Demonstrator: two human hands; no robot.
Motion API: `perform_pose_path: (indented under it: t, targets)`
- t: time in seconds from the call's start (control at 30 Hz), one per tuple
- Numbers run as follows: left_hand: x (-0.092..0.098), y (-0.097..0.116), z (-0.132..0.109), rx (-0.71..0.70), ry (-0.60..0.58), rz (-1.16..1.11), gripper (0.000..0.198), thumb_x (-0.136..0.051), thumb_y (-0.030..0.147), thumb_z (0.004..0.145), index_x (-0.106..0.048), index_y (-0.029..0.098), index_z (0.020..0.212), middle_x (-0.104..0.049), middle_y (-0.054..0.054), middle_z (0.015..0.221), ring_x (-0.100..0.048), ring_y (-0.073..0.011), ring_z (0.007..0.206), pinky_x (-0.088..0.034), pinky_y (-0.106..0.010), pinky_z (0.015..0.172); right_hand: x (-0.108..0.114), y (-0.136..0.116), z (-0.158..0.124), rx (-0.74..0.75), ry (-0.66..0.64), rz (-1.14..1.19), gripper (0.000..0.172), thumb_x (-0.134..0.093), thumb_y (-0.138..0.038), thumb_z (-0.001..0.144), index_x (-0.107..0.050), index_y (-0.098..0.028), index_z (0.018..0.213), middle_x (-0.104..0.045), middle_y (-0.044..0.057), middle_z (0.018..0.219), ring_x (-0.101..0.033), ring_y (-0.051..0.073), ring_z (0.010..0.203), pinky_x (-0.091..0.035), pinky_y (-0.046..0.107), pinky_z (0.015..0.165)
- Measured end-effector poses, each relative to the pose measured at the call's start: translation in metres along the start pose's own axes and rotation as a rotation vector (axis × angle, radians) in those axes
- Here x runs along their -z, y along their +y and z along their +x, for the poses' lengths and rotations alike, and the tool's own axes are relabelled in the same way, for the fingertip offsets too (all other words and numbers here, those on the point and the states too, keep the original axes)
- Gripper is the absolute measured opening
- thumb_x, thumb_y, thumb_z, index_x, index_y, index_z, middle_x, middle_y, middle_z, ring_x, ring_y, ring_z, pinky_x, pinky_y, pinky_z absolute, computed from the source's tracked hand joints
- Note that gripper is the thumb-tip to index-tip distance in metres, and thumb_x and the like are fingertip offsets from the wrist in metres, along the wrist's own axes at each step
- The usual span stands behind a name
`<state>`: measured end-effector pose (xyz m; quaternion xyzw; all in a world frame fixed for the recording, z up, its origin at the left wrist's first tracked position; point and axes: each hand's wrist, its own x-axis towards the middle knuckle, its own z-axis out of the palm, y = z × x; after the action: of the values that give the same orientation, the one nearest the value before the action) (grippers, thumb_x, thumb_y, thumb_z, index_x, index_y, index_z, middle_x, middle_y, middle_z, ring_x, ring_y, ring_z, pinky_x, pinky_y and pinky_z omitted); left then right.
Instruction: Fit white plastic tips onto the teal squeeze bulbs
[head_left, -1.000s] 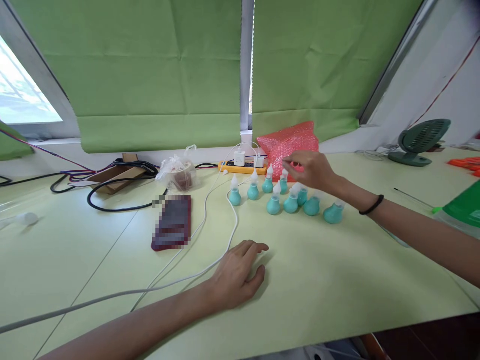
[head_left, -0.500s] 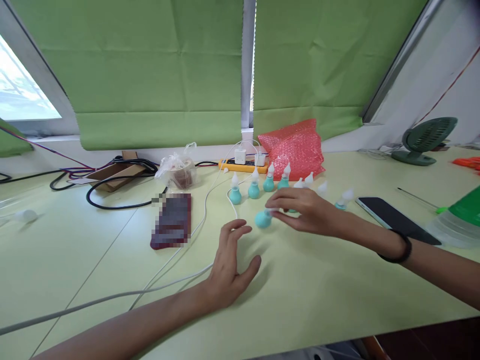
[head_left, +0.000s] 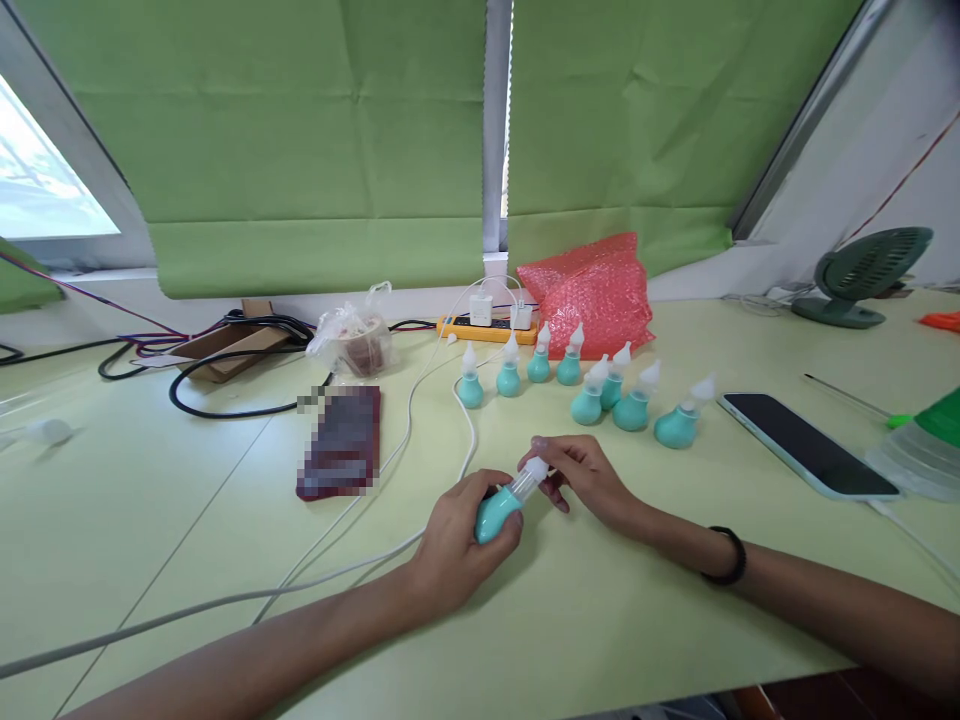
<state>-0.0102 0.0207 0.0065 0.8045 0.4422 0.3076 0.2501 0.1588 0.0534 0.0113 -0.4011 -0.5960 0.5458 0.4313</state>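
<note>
A teal nasal aspirator [head_left: 496, 515] with a clear neck and a white tip lies tilted between my hands, its tip pointing up and to the right. My left hand [head_left: 454, 545] is wrapped round the teal bulb. At the white tip, the fingers of my right hand [head_left: 592, 482] are closed, thumb and index finger on its end. Several similar nasal aspirators stand behind my hands, among them one at the left [head_left: 470, 388] and one at the right [head_left: 676, 426] that leans.
Behind the aspirators are a pink bubble-wrap bag [head_left: 592, 300] and an orange power strip [head_left: 487, 331]. A phone [head_left: 810, 445] lies to the right, near a fan [head_left: 855, 280]. White cables [head_left: 360, 555] run beside my left arm; a dark red item [head_left: 341, 440] lies beyond them.
My right hand has brought the nasal aspirator down and toward me. The left hand, open before, has closed round its bulb, and the right fingers have shifted to its tip.
</note>
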Motion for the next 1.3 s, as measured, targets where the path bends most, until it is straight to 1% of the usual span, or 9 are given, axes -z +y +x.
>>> perform_pose_path:
  t: [0.17, 0.33, 0.47, 0.63, 0.7, 0.83, 1.07, 1.2, 1.3]
  targets:
    - [-0.001, -0.003, 0.004, 0.115, -0.032, -0.095, 0.016, -0.047, 0.029, 0.076, -0.051, 0.017, 0.087, -0.053, 0.002, 0.064, -0.046, -0.0111, 0.057, -0.037, -0.020, 0.052, 0.004, 0.019, 0.006, -0.219, -0.045, 0.157, 0.041, -0.048, -0.046, 0.074, -0.059, -0.009, 0.063, -0.042, -0.004, 0.039, -0.035, 0.004, 0.029, -0.025, 0.015, 0.026]
    - [-0.001, -0.005, 0.004, 0.131, -0.029, -0.176, 0.017, -0.047, 0.029, 0.076, -0.052, 0.018, 0.089, -0.054, 0.002, 0.069, -0.048, -0.0115, 0.061, -0.037, -0.020, 0.056, 0.009, 0.018, 0.012, -0.328, -0.109, 0.293, 0.038, -0.049, -0.044, 0.074, -0.056, -0.010, 0.058, -0.041, -0.004, 0.039, -0.033, 0.003, 0.029, -0.021, 0.015, 0.027]
    - [0.001, -0.003, 0.002, 0.122, -0.012, -0.190, 0.019, -0.049, 0.028, 0.075, -0.051, 0.019, 0.092, -0.054, 0.001, 0.072, -0.048, -0.0118, 0.063, -0.037, -0.021, 0.058, 0.014, 0.019, 0.015, -0.383, -0.050, 0.373, 0.036, -0.050, -0.045, 0.073, -0.056, -0.012, 0.061, -0.036, -0.006, 0.043, -0.029, 0.002, 0.034, -0.018, 0.015, 0.030]
    - [0.000, -0.005, 0.004, 0.111, 0.069, -0.183, 0.024, -0.055, 0.024, 0.070, -0.052, 0.019, 0.093, -0.049, 0.000, 0.076, -0.048, -0.0131, 0.067, -0.039, -0.022, 0.061, 0.017, 0.022, 0.015, -0.022, 0.191, -0.152, 0.034, -0.050, -0.044, 0.074, -0.061, -0.013, 0.064, -0.040, -0.004, 0.046, -0.035, 0.006, 0.043, -0.026, 0.018, 0.040]
    - [-0.001, -0.007, 0.006, 0.083, 0.103, -0.169, 0.019, -0.056, 0.020, 0.068, -0.054, 0.018, 0.087, -0.047, 0.000, 0.077, -0.049, -0.0138, 0.070, -0.039, -0.023, 0.062, 0.017, 0.025, 0.016, 0.122, 0.179, -0.350, 0.027, -0.053, -0.038, 0.072, -0.063, -0.013, 0.066, -0.049, -0.001, 0.053, -0.040, 0.008, 0.050, -0.032, 0.020, 0.047]
    - [-0.002, -0.009, 0.009, 0.091, 0.092, -0.163, 0.012, -0.055, 0.017, 0.067, -0.055, 0.018, 0.079, -0.045, 0.000, 0.076, -0.048, -0.0137, 0.069, -0.038, -0.024, 0.062, 0.016, 0.031, 0.016, 0.227, 0.075, -0.564, 0.020, -0.057, -0.031, 0.070, -0.065, -0.013, 0.075, -0.053, 0.000, 0.056, -0.041, 0.009, 0.051, -0.034, 0.022, 0.050]
    - [-0.002, -0.008, 0.007, 0.094, 0.092, -0.128, 0.014, -0.055, 0.026, 0.071, -0.047, 0.017, 0.079, -0.047, 0.001, 0.071, -0.047, -0.0131, 0.066, -0.037, -0.024, 0.059, 0.008, 0.023, -0.001, 0.482, 0.241, -0.512, 0.017, -0.055, -0.027, 0.072, -0.060, -0.012, 0.079, -0.041, -0.003, 0.052, -0.033, 0.007, 0.046, -0.030, 0.020, 0.043]
    - [-0.004, -0.006, 0.000, -0.104, 0.091, -0.004, 0.013, -0.052, 0.025, 0.073, -0.045, 0.018, 0.081, -0.048, -0.002, 0.077, -0.048, -0.0148, 0.070, -0.038, -0.026, 0.060, -0.003, 0.016, -0.016, 0.508, -0.002, -0.439, 0.022, -0.058, -0.028, 0.070, -0.058, -0.014, 0.087, -0.046, -0.002, 0.058, -0.036, 0.007, 0.048, -0.033, 0.020, 0.043]
    - [-0.006, -0.006, -0.004, -0.166, 0.100, 0.056, 0.015, -0.051, 0.025, 0.073, -0.041, 0.019, 0.081, -0.046, -0.002, 0.076, -0.047, -0.0152, 0.069, -0.037, -0.026, 0.058, -0.009, 0.013, -0.020, 0.520, -0.096, -0.421, 0.012, -0.056, -0.026, 0.073, -0.058, -0.015, 0.078, -0.048, -0.001, 0.061, -0.043, 0.009, 0.055, -0.039, 0.021, 0.052]
